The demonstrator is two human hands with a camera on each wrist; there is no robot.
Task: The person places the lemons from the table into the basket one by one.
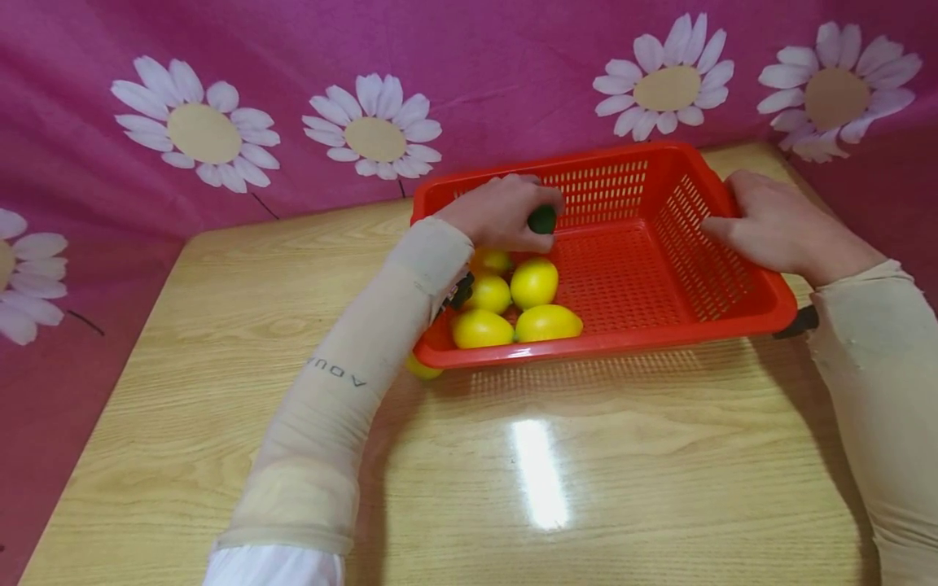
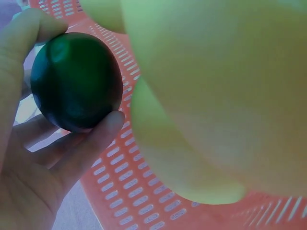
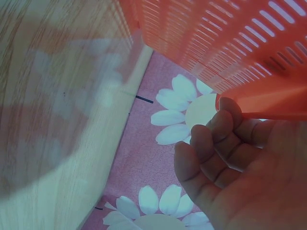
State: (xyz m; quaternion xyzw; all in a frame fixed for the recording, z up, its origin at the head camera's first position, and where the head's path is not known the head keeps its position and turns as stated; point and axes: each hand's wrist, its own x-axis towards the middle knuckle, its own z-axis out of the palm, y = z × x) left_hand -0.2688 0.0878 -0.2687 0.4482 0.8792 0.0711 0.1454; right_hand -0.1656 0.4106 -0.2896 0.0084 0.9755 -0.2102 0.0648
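A red slotted plastic basket stands tilted at the back of the table, its right end raised. Several yellow lemons are gathered at its left end, large and close in the left wrist view. My left hand is over that end and holds a smooth dark green oval fruit between thumb and fingers. On the right, my right hand grips the basket's right rim, thumb inside. The right wrist view shows the fingers curled under the rim's outer side.
Part of another yellow fruit shows below the basket's front left corner. The wooden table stretches toward me, with a bright light reflection on it. Behind it hangs a pink cloth with white daisies.
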